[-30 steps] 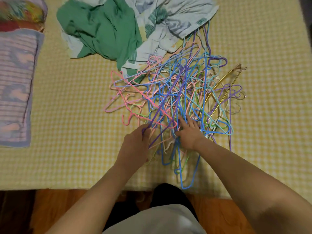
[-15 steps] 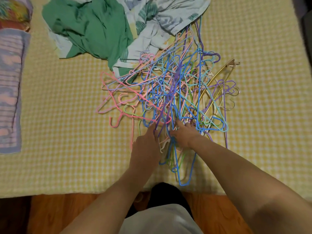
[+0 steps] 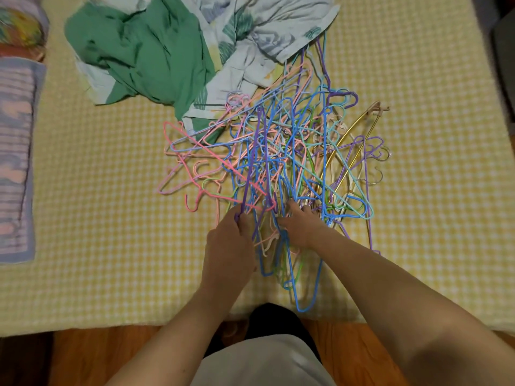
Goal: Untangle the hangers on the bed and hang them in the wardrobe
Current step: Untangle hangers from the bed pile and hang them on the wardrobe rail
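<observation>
Head | left hand [image 3: 228, 246] grips purple hanger [image 3: 250, 168] | long axis points away

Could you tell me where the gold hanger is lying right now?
The gold hanger lies at the right edge of the hanger pile on the bed, beyond the right hand.

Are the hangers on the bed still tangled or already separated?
Tangled. The hangers lie in one interlocked pile on the bed, wires crossing each other.

You see a crumpled green cloth [image 3: 133, 51] and leaf-print sheet [image 3: 264, 26] far, a striped folded towel [image 3: 15, 157] left.
</observation>
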The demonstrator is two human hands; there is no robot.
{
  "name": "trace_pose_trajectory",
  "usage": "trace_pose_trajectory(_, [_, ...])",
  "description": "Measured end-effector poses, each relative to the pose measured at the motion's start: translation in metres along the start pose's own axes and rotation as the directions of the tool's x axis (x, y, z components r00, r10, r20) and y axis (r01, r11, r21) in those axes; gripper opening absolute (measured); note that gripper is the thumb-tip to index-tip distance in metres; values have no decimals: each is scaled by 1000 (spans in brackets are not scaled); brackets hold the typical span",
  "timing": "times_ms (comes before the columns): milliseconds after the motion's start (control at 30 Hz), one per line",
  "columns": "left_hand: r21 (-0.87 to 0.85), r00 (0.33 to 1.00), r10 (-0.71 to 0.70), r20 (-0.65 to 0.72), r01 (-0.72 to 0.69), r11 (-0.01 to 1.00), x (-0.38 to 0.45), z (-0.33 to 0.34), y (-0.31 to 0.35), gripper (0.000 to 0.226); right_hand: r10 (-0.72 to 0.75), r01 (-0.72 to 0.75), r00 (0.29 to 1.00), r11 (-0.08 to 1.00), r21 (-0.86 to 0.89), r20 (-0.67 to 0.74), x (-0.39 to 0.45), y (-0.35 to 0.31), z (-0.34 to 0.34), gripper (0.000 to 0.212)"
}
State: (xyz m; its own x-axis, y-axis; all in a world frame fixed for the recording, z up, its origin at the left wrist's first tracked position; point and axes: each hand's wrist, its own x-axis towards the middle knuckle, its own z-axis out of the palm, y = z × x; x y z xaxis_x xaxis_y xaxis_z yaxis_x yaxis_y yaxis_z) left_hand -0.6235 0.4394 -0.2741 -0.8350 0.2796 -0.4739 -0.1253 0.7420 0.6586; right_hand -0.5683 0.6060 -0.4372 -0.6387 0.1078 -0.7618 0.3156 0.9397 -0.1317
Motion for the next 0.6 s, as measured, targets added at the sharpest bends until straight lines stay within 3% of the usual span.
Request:
trace_pose_trajectory(233, [-114,1000,-16,-10,15,993,-24,-48,27,25,-17,19,1000,996,83,-22,4,2,1,44])
trace_pose_trajectory(333, [-133,998,-51,-43,45,990,-29,-79,25,26,-21,49,982,988,148,-187,-3,2,-7,39])
trace_pose_trajectory(400, [-116,996,-58,-67,50,992,-33,-102,24,28,65,43,928,959,280,-367,-15,-7,-17,34])
trace_pose_trajectory(467, [-99,995,-59,-78,51,994,-37,-123,21,28,218,36,869,867,496,-445,-24,-21,-25,30])
trace_pose_trajectory(500, [-93,995,-60,-75,53,994,-38,-132,18,27,266,38,872,799,600,-410,-30,-32,-29,31])
trace_pose_trajectory(600, [-129,995,-77,-57,69,989,-39,-154,4,27,200,-4,975,458,889,-99,-36,-79,-52,41])
